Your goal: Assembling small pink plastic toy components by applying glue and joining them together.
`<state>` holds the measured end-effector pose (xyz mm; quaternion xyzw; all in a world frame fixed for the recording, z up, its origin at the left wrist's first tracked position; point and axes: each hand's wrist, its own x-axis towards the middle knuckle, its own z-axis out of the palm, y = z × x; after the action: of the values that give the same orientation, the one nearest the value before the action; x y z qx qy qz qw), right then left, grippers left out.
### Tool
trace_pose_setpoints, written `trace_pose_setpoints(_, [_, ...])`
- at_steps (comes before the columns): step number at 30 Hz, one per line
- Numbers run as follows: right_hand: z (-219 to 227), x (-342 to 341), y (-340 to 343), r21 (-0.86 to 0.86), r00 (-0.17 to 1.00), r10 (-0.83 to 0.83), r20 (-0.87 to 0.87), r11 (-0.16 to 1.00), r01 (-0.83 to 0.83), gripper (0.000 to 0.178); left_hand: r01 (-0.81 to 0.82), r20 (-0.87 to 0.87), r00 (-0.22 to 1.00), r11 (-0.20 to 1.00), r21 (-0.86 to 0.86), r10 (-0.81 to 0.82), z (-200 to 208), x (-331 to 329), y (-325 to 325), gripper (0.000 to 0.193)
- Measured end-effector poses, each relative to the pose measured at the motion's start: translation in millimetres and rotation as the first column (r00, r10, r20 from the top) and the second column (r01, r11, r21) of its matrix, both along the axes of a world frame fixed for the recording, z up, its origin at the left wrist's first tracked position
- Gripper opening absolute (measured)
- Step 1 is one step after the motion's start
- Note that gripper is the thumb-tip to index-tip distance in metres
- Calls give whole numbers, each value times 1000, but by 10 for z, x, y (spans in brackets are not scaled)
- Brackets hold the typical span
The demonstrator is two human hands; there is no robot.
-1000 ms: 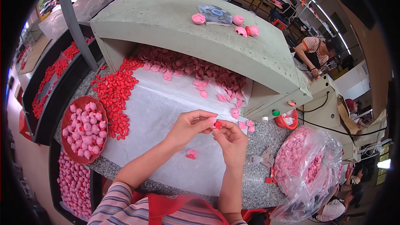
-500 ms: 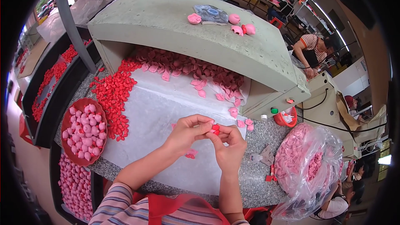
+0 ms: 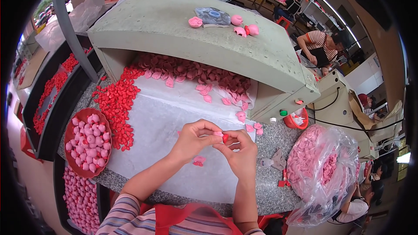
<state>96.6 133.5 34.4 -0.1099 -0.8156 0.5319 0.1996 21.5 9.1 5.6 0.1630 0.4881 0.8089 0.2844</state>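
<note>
Over the white sheet (image 3: 174,124), my two hands meet with fingertips pinched. Between the thumb and fingers of my left hand (image 3: 188,142) is a small pink plastic piece (image 3: 218,134). My right hand (image 3: 242,153) pinches a small glossy red plastic piece (image 3: 225,138) against the pink one; fingers partly cover both. Below the hands lies a loose pink and red piece (image 3: 199,161). Left of the sheet spreads a heap of red pieces (image 3: 114,100). Beside it, a red-brown bowl (image 3: 69,141) holds round pink pieces with red parts (image 3: 90,139).
A pale metal hood (image 3: 183,30) arches over a pile of pink shells (image 3: 196,70). At right sit a clear bag of pink pieces (image 3: 311,161) and a small red basket (image 3: 296,123). Black trays (image 3: 56,104) flank the left. Another person (image 3: 320,48) works beyond the hood.
The red piece has turned between my fingertips, and more of the pink piece now shows beside it. My hands stay in nearly the same place; the view has shifted slightly.
</note>
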Motion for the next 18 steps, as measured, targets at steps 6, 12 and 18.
trace_pose_setpoints(6, [-66,-17,-16,217,992,-8,-128,975,36,23,-43,-183,983,996,-72,29,-90,17,21,12])
trace_pose_setpoints(12, [-178,43,-101,91,983,-180,27,980,177,22,65,10,998,997,-33,-64,-119,-41,35,15])
trace_pose_setpoints(18, [-113,71,133,-226,992,101,74,971,-82,31,231,407,878,968,100,-251,-219,-123,32,17])
